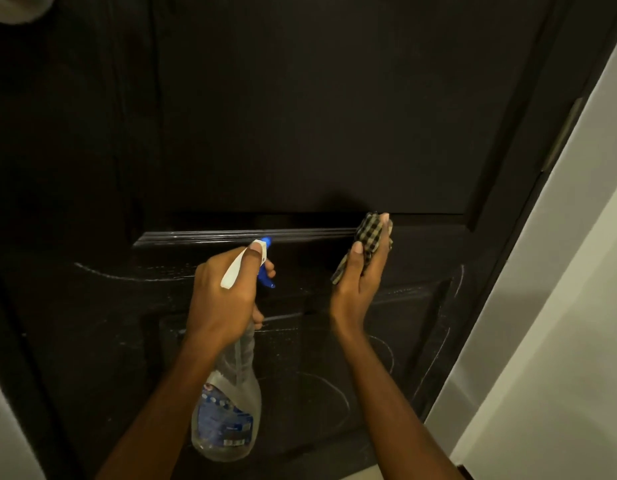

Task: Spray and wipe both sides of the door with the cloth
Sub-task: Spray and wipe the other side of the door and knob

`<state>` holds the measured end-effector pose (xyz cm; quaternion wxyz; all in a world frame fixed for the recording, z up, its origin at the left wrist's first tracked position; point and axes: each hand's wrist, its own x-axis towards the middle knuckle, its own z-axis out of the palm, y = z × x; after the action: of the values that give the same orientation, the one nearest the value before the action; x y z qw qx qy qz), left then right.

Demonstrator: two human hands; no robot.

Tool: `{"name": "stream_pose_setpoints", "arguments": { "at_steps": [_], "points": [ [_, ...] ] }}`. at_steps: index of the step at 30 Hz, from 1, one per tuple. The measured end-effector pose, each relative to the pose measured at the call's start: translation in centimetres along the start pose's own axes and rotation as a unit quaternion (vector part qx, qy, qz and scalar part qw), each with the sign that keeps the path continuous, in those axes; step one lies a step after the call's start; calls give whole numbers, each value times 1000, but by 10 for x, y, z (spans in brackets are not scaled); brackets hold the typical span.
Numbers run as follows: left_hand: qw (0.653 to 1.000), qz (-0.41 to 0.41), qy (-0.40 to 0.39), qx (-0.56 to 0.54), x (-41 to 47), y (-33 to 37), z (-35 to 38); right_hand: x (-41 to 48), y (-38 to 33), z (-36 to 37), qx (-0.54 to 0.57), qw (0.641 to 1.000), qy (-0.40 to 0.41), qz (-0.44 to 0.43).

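A dark panelled door fills the view. Wet streaks and spray marks show on its lower panel. My left hand grips the neck of a clear spray bottle with a white head and blue trigger, a finger on the trigger, the nozzle facing the door. My right hand holds a bunched checked cloth against the moulding at the middle rail of the door.
A white wall runs along the right side, next to the dark door frame and a metal hinge. A strip of pale floor shows at the bottom. A pale wall edge sits at the lower left.
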<state>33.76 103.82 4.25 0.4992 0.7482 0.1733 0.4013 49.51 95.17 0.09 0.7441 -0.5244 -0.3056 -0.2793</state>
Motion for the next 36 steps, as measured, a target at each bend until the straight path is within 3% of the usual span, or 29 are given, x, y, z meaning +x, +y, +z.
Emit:
{"name": "stream_pose_setpoints", "arguments": {
  "at_steps": [6,16,25,29,36],
  "points": [
    [999,30,-24,-1,5,-4,-28,-22,-12,15,-33,997,-33,-59],
    [999,30,-35,-27,-5,-14,-30,-56,-2,17,-34,998,-36,-49],
    [994,7,-53,-98,-12,-47,-14,-67,36,20,-87,975,-95,-180],
    [994,7,-34,-102,-21,-68,1,-84,66,0,-110,959,-100,-240],
    [994,72,15,-81,-50,-110,33,-110,101,-25,-59,960,-75,-264]
  ]
}}
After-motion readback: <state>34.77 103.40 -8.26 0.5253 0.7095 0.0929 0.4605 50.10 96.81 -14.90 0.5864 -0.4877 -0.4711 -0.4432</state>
